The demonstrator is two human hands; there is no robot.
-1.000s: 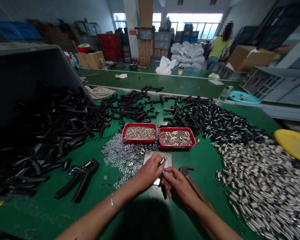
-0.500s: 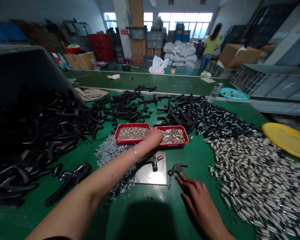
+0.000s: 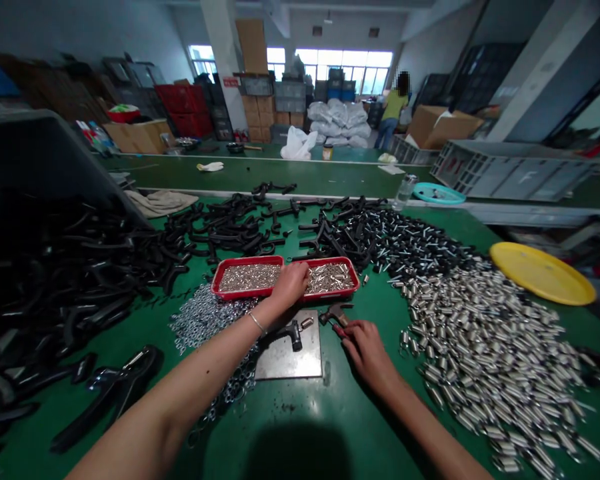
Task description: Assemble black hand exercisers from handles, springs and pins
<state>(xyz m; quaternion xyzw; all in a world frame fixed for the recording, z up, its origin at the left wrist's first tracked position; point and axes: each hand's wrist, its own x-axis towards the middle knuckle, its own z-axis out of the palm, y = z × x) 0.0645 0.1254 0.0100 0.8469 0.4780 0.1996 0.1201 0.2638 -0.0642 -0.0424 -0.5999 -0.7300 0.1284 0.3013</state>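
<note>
Loose metal rings (image 3: 193, 323) crowd the worktop (image 3: 220, 443) beside the left forearm, so a low sweep could scatter them. The left hand (image 3: 293, 283), fingers bunched over the right-hand red tray (image 3: 331, 293), might tip it by catching the rim; whether it pinches anything, I cannot tell. Between and below the hands, a black T-headed part (image 3: 296, 337) lies on a metal plate (image 3: 287, 365) near a coil spring (image 3: 307, 323), which could roll if bumped. The right hand (image 3: 367, 347) curls at a red-handled tool (image 3: 339, 331), grip unclear; lifting that could knock the adjacent claw hammer (image 3: 336, 313).
</note>
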